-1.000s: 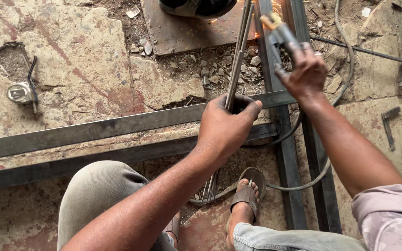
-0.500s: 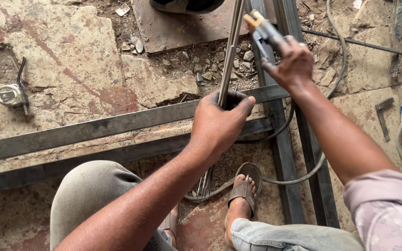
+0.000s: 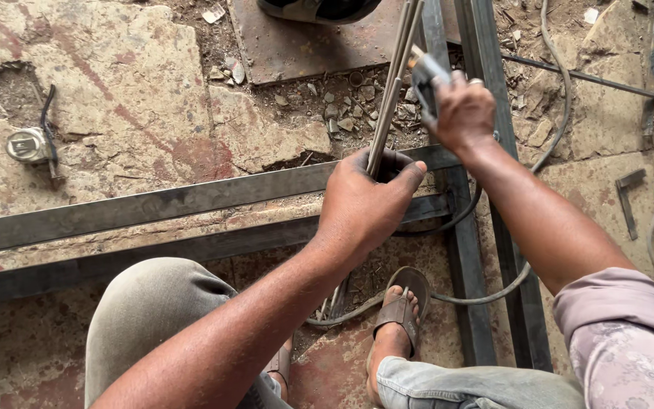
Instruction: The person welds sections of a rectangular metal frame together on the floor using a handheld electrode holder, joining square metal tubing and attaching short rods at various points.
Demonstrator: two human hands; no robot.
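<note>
Gripping a bundle of welding rods (image 3: 391, 91) in a closed fist, the left hand (image 3: 365, 204) hovers over the steel frame bar (image 3: 153, 204). Right hand (image 3: 463, 113) is clenched around an electrode holder (image 3: 425, 76), touching the rods above a cable (image 3: 493, 284).

Looking down from head height at a person crouched over a cracked stone floor (image 3: 115, 98). The left hand (image 3: 365, 204) is closed around a bundle of thin welding rods (image 3: 391, 91) that stand nearly upright. The right hand (image 3: 459, 113) grips a grey electrode holder (image 3: 425, 76) just beside the rods' upper part. Long steel bars (image 3: 153, 204) lie across the floor beneath both hands, crossing upright bars (image 3: 471, 288). A cable (image 3: 486, 291) curls past a sandalled foot (image 3: 399, 318).
</note>
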